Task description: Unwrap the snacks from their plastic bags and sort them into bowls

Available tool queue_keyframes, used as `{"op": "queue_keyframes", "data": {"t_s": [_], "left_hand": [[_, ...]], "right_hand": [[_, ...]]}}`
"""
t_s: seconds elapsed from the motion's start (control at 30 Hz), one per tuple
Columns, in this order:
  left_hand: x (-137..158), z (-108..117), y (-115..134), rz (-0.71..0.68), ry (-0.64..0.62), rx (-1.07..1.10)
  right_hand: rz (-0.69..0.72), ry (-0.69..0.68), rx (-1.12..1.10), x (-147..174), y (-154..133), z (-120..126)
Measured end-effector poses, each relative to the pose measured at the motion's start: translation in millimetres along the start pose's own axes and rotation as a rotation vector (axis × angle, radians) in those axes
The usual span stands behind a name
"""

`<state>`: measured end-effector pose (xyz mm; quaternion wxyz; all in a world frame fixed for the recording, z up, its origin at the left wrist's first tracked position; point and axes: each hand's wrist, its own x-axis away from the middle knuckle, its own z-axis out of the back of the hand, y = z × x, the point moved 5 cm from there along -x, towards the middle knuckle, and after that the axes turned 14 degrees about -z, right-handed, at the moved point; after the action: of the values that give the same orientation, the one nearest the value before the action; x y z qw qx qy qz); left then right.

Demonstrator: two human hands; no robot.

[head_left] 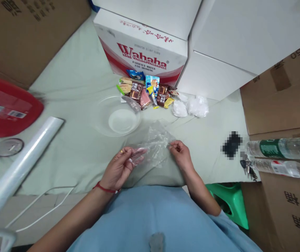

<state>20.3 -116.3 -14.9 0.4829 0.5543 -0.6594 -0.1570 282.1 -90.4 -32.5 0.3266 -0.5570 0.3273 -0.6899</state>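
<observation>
A thin clear plastic bag [156, 145] is stretched between my two hands, low over the table in front of my body. My left hand [120, 166], with a red cord round its wrist, grips the bag's left side. A pinkish shape shows through the film beside those fingers; what it is I cannot make out. On the opposite side my right hand [180, 154] pinches the bag's edge between thumb and fingers. Just beyond the bag stands a clear round plastic bowl [122, 120].
Wrapped snacks [142, 92] are heaped against a Wahaha water carton [142, 52]. White crumpled plastic bundles [189, 106] lie right of them. A long plastic film roll [26, 162] and a red container [8, 106] are at left. Bottles [283, 148] and keys [248, 169] lie at right.
</observation>
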Motion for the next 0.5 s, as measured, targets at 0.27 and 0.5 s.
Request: {"op": "queue_keyframes", "data": {"t_s": [0.27, 0.5], "left_hand": [[10.8, 82.6, 24.3, -0.013, 0.266, -0.199], [65.2, 59.7, 84.2, -0.691, 0.070, -0.982]], "right_hand": [[-0.118, -0.117, 0.006, 15.4, -9.4, 42.3], [-0.078, -0.182, 0.103, 28.2, -14.2, 43.8]]}}
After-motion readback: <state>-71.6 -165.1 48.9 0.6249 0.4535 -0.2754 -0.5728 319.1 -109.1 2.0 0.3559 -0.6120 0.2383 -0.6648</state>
